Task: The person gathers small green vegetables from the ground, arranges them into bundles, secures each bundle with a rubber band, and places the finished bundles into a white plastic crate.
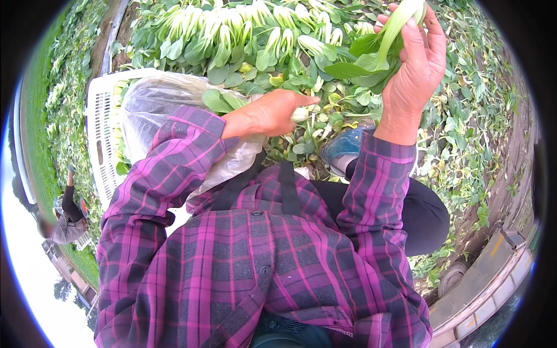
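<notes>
My right hand (417,61), raised at the upper right, grips a head of bok choy (387,41). Its pale stalk end points up and its green leaves hang toward my wrist. Lower and nearer the middle, my left hand (272,114) is closed around another bok choy (299,115). The white base shows past my fingers, and leaves (222,101) stick out behind the wrist. My palm hides the middle of that plant. Beyond both hands lies a row of harvested bok choy (217,26), pale bases mostly pointing away from me.
A white plastic crate (101,143) holding bok choy stands at my left, partly covered by a clear plastic sheet (161,104). My blue shoe (346,141) rests among loose leaves. Another person (72,217) is at far left. A paved ledge (483,278) curves at lower right.
</notes>
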`<state>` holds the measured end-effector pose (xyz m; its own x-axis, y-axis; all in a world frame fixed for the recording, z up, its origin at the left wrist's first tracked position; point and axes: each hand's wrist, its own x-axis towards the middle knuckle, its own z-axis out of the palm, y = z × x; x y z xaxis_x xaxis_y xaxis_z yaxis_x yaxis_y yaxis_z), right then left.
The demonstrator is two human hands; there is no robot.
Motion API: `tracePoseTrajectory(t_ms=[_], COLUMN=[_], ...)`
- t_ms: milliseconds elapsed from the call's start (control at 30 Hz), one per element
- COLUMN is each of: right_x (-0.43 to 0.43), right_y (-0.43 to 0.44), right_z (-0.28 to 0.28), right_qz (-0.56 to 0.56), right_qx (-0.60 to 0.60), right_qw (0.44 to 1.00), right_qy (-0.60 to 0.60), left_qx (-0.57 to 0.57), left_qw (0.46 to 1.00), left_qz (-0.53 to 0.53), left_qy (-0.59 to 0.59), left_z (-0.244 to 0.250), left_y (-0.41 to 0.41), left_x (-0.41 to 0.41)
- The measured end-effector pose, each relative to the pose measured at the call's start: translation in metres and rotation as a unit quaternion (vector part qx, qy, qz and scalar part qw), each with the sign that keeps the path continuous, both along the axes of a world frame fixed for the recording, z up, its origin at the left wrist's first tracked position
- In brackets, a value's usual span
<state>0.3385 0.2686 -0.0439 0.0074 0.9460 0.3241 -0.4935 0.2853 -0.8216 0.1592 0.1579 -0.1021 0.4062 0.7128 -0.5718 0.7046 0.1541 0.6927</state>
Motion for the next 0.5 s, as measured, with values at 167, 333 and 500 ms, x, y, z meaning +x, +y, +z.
tracePoseTrajectory(t_ms=[167,333,500], right_x=[0.004,-0.014,-0.047], right_y=[0.004,-0.007,-0.030], right_z=[-0.009,-0.027,-0.022], right_qz=[-0.028,0.069,0.115], right_qx=[-0.025,-0.033,0.002], right_qw=[0.998,0.989,0.988], right_qy=[-0.043,-0.128,-0.098], left_qx=[0.063,0.112,0.139], left_qw=[0.994,0.939,0.894], left_qz=[0.087,0.230,0.315], left_qy=[-0.022,-0.230,-0.289], left_z=[0.011,0.055,0.087], left_y=[0.007,0.025,0.025], left_x=[-0.006,-0.030,-0.046])
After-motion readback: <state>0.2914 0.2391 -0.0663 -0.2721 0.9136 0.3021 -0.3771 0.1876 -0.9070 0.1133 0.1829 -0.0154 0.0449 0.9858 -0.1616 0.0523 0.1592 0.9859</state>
